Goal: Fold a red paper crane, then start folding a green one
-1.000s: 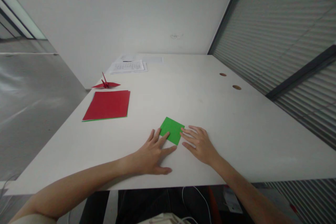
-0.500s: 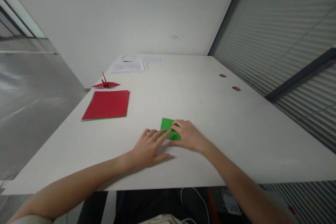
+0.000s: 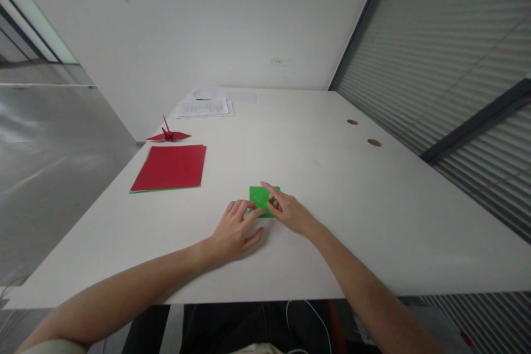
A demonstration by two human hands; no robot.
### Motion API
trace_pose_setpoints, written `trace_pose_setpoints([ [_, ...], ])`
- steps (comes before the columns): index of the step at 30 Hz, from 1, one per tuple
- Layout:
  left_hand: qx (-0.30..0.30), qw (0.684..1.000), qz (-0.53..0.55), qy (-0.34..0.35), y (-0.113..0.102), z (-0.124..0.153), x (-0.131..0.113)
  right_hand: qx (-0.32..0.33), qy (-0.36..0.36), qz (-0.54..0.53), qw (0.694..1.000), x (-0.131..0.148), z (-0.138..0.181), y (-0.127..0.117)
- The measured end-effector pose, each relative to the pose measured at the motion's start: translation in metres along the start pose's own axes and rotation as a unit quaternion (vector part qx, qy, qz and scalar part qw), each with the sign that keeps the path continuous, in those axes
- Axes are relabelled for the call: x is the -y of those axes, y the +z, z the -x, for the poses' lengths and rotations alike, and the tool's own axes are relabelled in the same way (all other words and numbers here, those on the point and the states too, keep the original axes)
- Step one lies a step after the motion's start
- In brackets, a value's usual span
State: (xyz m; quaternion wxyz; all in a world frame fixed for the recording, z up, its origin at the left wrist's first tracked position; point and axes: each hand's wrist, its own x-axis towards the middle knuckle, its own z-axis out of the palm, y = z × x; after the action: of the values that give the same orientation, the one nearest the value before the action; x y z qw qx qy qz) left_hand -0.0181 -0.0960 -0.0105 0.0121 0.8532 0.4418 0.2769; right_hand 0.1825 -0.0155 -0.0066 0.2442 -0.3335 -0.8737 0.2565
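Note:
A small green square of folded paper (image 3: 258, 193) lies flat on the white table in front of me. My left hand (image 3: 236, 229) rests at its lower left, fingers apart, with the fingertips on the paper's near edge. Over the paper's right side is my right hand (image 3: 290, 210); its index finger stretches across toward the far edge while the other fingers curl in. Part of the green paper is hidden under both hands.
To the left lies a stack of square paper (image 3: 170, 167), red on top with green beneath. Behind it stands a red paper crane (image 3: 168, 135). Printed sheets (image 3: 203, 107) lie at the back left. Two round holes (image 3: 374, 142) pierce the table (image 3: 315, 265) at right.
The green paper has turned a little and shifted slightly left, so its edges now run squarer to me. My right index finger has stretched out over it. My left hand has barely moved.

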Motion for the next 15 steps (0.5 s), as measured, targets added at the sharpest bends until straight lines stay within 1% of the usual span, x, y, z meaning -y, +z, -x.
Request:
trace_pose_setpoints([
  [2, 0.014, 1.000, 0.003, 0.018, 0.000, 0.000, 0.001, -0.048, 0.037, -0.085, 0.995, -0.001, -0.002, 0.004],
  [4, 0.039, 0.998, 0.006, 0.043, -0.001, -0.001, 0.003, -0.089, 0.061, -0.166, 0.980, -0.003, -0.004, 0.007],
  [6, 0.072, 0.996, 0.006, 0.059, -0.001, -0.002, 0.004, -0.111, 0.088, -0.226, 0.964, -0.005, -0.004, 0.007],
  [7, 0.086, 0.994, 0.004, 0.060, -0.001, -0.003, 0.005, -0.112, 0.103, -0.240, 0.959, -0.006, -0.004, 0.005],
  [8, 0.099, 0.994, 0.002, 0.056, 0.000, -0.003, 0.005, -0.108, 0.116, -0.239, 0.958, -0.008, -0.003, 0.002],
  [10, 0.115, 0.993, -0.004, 0.038, 0.001, -0.002, 0.005, -0.090, 0.122, -0.198, 0.968, -0.011, -0.001, -0.008],
  [13, 0.116, 0.993, -0.019, 0.001, 0.003, -0.002, 0.004, -0.052, 0.070, -0.100, 0.991, -0.019, 0.003, -0.022],
  [15, 0.110, 0.993, -0.033, -0.022, 0.003, -0.002, 0.003, -0.021, 0.038, -0.023, 0.999, -0.025, 0.006, -0.028],
])
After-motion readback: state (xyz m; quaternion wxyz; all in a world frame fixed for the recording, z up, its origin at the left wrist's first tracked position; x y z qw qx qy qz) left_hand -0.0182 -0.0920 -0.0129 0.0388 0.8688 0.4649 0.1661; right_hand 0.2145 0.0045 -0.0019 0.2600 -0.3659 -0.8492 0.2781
